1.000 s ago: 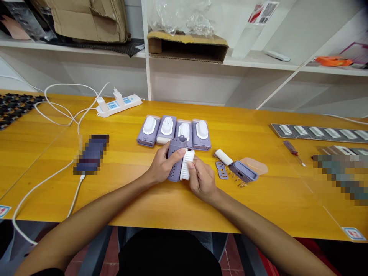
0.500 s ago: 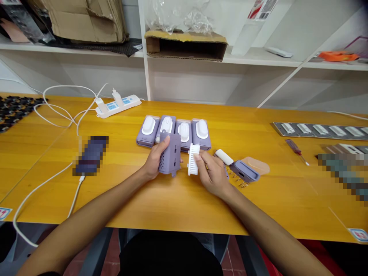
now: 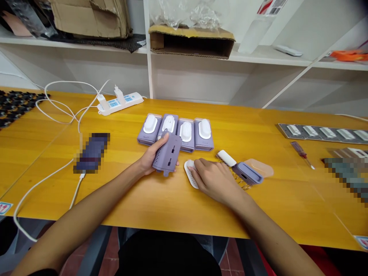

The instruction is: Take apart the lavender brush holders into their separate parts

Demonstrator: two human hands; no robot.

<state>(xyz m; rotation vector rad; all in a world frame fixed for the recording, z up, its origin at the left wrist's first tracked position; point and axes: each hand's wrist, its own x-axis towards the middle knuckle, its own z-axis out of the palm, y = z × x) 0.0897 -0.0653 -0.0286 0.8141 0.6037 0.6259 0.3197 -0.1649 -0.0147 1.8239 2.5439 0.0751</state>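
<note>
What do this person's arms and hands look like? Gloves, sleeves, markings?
Both the left hand and right hand are ungloved; no watch, bracelet, wires or markings visible. Forearms bare. A black sleeve edge shows at the left arm; any right sleeve is out of frame.

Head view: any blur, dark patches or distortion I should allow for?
Head view, left: coarse blocks mask the phone. Head view, right edge: blocks mask a dark item too. Head view, top right: the corner falls dark. Head view, centre: the purple case in the left hand shows its slots clearly; the right hand partly covers the white piece.
</note>
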